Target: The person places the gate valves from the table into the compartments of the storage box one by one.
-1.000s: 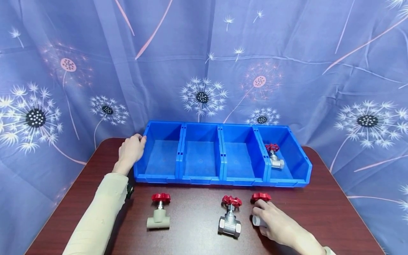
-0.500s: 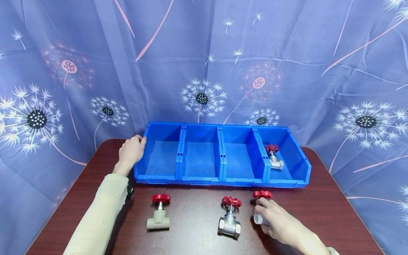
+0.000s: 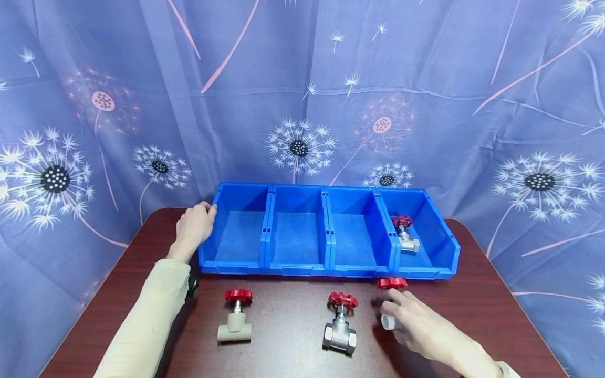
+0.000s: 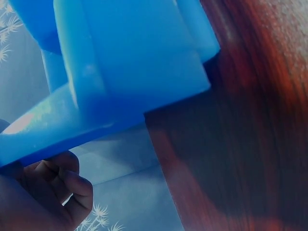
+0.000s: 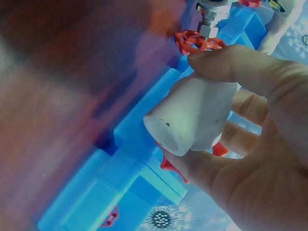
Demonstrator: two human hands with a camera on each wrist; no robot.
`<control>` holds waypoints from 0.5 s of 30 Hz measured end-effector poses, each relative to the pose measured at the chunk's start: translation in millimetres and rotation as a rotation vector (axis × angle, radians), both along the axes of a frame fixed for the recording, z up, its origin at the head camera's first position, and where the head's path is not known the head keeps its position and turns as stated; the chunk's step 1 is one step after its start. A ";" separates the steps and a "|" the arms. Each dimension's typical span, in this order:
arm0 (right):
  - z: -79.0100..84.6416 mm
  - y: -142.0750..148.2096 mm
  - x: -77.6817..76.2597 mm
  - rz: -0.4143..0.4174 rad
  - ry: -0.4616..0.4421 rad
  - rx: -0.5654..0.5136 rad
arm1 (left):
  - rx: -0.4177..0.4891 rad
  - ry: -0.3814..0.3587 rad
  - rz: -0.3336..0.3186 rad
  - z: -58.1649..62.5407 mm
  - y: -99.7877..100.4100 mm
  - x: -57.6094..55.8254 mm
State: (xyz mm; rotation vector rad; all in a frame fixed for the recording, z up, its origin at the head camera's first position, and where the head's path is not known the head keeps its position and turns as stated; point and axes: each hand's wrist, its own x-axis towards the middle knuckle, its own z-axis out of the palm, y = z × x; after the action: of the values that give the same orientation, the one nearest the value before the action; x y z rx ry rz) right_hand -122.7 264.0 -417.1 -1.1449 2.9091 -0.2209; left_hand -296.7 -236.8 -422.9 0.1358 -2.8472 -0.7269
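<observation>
My right hand (image 3: pixel 423 328) holds a white plastic gate valve (image 5: pixel 195 113) with a red handwheel (image 3: pixel 392 283). In the right wrist view the thumb and fingers go round its body, an open pipe end facing the camera. The valve is just in front of the rightmost compartment in the head view. My left hand (image 3: pixel 194 226) grips the left side wall of the blue bin row (image 4: pixel 139 53), fingers curled at the rim. A metal valve with a red wheel (image 3: pixel 340 333) lies to the left of my right hand. Further left is a grey-green plastic valve (image 3: pixel 235 331).
The bin row has several compartments side by side. Its rightmost one contains a metal valve (image 3: pixel 406 241) with a red wheel. Behind the brown table (image 3: pixel 283 310) hangs a blue curtain (image 3: pixel 246 131) with a dandelion print.
My right hand has lifted the white valve slightly and moved it a little right and toward the bins. My left hand stays at the bin's wall.
</observation>
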 end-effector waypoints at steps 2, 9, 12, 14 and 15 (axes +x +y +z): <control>3.2 0.3 -1.4 0.015 0.007 0.005 | 0.000 0.000 -0.001 0.2 0.2 0.0; 12.6 -2.5 -6.0 0.103 0.168 -0.033 | -0.002 -0.009 0.004 0.0 -1.1 -0.3; 19.0 -4.4 -8.3 0.124 0.196 -0.048 | -0.001 -0.012 0.006 -0.2 -1.5 -0.6; 24.2 -5.3 -9.3 0.130 0.201 -0.050 | 0.003 -0.014 0.003 -0.2 -1.0 -0.8; 26.8 -5.6 -10.1 0.131 0.201 -0.050 | 0.004 -0.015 0.001 -0.3 -0.7 -1.0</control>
State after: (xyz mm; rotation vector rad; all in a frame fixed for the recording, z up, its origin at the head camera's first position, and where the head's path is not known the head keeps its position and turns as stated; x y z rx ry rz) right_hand -132.8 258.4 -390.3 -1.4385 2.9966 -0.1887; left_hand -297.7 -237.5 -423.2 0.1443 -2.8595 -0.7345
